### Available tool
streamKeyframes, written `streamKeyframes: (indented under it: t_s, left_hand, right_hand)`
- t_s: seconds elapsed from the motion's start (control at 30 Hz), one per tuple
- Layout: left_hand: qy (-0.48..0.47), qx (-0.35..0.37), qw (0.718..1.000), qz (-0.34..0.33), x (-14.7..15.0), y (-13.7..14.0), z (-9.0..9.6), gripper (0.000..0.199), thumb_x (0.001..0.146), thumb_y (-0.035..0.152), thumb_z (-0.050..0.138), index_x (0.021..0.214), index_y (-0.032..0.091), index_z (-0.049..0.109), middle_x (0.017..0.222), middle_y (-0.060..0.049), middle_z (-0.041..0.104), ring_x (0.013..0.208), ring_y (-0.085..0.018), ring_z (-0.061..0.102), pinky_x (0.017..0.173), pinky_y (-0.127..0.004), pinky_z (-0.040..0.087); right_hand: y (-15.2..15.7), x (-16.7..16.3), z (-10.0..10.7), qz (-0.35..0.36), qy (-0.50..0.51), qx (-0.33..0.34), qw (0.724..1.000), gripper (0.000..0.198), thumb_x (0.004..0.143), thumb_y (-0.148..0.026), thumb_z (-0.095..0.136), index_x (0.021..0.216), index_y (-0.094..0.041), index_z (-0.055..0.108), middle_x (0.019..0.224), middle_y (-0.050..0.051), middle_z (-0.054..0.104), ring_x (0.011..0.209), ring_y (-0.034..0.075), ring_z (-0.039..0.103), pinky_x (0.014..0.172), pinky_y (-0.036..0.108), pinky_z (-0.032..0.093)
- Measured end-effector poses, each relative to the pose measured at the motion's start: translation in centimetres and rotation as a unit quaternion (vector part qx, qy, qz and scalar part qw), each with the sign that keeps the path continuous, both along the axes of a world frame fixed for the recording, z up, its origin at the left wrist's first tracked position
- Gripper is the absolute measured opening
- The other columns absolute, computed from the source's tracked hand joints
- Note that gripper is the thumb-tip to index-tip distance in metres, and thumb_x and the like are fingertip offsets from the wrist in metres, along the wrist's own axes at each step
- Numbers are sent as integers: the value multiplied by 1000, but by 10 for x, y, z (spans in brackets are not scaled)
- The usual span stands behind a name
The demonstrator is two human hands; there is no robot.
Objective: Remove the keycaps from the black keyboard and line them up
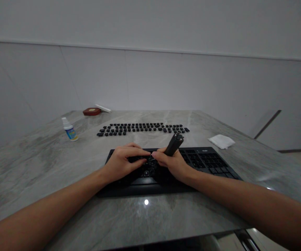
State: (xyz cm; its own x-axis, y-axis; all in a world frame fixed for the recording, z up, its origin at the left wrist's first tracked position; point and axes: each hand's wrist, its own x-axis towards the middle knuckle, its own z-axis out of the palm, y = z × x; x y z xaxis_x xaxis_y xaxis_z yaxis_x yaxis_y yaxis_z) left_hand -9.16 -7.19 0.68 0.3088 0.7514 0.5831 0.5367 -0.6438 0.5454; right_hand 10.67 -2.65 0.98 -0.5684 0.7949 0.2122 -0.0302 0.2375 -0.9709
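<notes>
A black keyboard [145,188] lies across the front of the table, with many keycaps off its left and middle part and bare switches [146,173] exposed. My left hand [123,158] rests over its left half, thumb and index finger curved together in a pinch at the bare switches; what is between their tips is too small to make out. Beside it, my right hand [175,164] is closed around a thick black-handled tool [175,143], tilted with its butt end up. The tool's lower end is mostly hidden by my fingers; a thin wire-like glint shows near the fingertips.
Behind the keyboard, several loose black keycaps [146,127] lie in rows. A white spray bottle [70,130] stands at left, a folded white cloth or tissue [221,141] lies at right. A reddish-brown box [92,111] and a white flat item [103,108] sit near the wall.
</notes>
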Motion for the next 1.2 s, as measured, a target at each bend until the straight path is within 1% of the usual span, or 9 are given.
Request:
streamKeyframes:
  t_s: [0.3, 0.47, 0.63, 0.73, 0.8, 0.87, 0.97, 1.03, 1.2]
  left_hand:
    - [-63, -151, 986, 24, -1, 1, 9, 16, 83, 25, 65, 94, 24, 77, 90, -2, 74, 85, -18, 67, 81, -31, 51]
    - [-73, -182, 980, 31, -3, 3, 8, 15, 82, 27, 66, 93, 24, 76, 93, -1, 75, 88, -18, 68, 87, -33, 51]
    - [-64, -145, 986, 44, -4, 3, 4, 15, 81, 25, 67, 94, 24, 74, 94, -1, 75, 88, -18, 68, 85, -34, 51]
    - [13, -22, 997, 75, -17, 14, 6, 12, 83, 24, 66, 93, 23, 72, 91, -1, 74, 87, -18, 64, 83, -35, 50]
    - [100, 88, 988, 80, -32, 30, 9, 11, 84, 22, 64, 92, 23, 72, 89, -1, 74, 87, -19, 60, 84, -37, 48]
    - [151, 137, 974, 96, -51, 53, 11, 11, 85, 22, 63, 92, 22, 72, 89, -2, 74, 85, -20, 57, 83, -36, 46]
    - [214, 141, 957, 135, -74, 90, 9, 15, 83, 20, 64, 96, 21, 72, 88, -3, 74, 87, -22, 53, 82, -36, 44]
    - [235, 118, 951, 164, -83, 109, 3, 31, 80, 19, 66, 111, 22, 68, 93, -3, 74, 89, -23, 52, 84, -37, 42]
    - [257, 39, 938, 231, -88, 122, -16, 39, 81, 23, 65, 120, 27, 64, 97, -3, 73, 97, -25, 48, 89, -41, 32]
  right_hand:
    - [6, -2, -3, 5, 67, -68, 995, 47, 72, -35, 62, 42, -21, 29, 43, -8, 24, 42, 5, 19, 46, 28, 12]
    - [6, -1, -2, 4, 77, -77, 994, 47, 72, -34, 62, 41, -21, 29, 42, -8, 24, 42, 5, 20, 47, 28, 12]
    - [5, -1, -1, 10, 75, -75, 994, 47, 71, -35, 62, 41, -21, 29, 42, -8, 25, 42, 5, 20, 47, 29, 13]
    - [5, -2, -1, 7, 68, -65, 996, 46, 72, -36, 61, 41, -21, 30, 42, -7, 27, 42, 6, 21, 47, 29, 14]
    - [5, -2, -1, 6, 57, -56, 997, 46, 74, -37, 60, 41, -21, 32, 42, -7, 28, 42, 6, 22, 47, 29, 15]
    - [5, -3, -1, 7, 46, -50, 998, 46, 75, -38, 59, 42, -21, 32, 42, -7, 27, 42, 6, 22, 47, 29, 15]
    - [5, -4, -2, 6, 39, -47, 998, 47, 74, -39, 59, 42, -21, 31, 41, -7, 27, 42, 6, 21, 47, 29, 14]
    - [5, -4, -2, 4, 38, -43, 998, 46, 74, -40, 59, 42, -21, 32, 41, -7, 27, 42, 6, 21, 47, 29, 15]
    - [5, -3, -4, -2, 26, -44, 999, 47, 75, -40, 59, 42, -21, 32, 42, -7, 26, 42, 6, 20, 47, 29, 15]
